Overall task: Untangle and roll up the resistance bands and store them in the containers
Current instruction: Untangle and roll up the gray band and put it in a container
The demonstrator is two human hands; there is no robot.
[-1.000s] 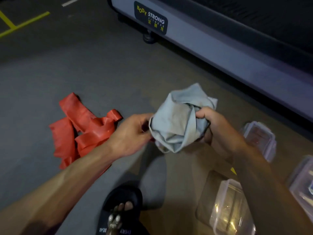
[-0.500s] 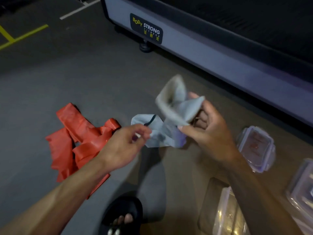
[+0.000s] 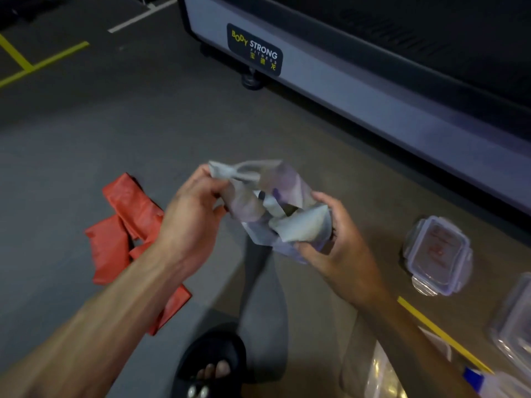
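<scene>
grey band held over a gym floor

both hands work above a dark grey floor (image 3: 86, 145), matte and speckled, crossed by yellow lines (image 3: 43, 63) at the far left and a white line (image 3: 138, 17) near the top. a warmer brown patch of light falls on the floor toward the right. along the top right runs the pale grey base of a machine (image 3: 373, 93), with a dark label (image 3: 254, 50) reading "body strong" and a small round foot (image 3: 252, 81) beneath it.

the left hand (image 3: 195, 222) pinches one end of the crumpled grey band (image 3: 267, 205), fingers curled round it. the right hand (image 3: 336, 251) cups and grips the lower bunch of the same band, which hangs in the air between the two hands, clear of the floor.

the red band (image 3: 123, 225) lies in a loose tangle on the floor to the left, partly behind the left forearm. clear lidded containers sit on the floor at right: one closed (image 3: 438, 255), others at the edge (image 3: 514, 326) and the bottom (image 3: 382, 377). a black slipper (image 3: 212, 357) shows at the bottom.
</scene>
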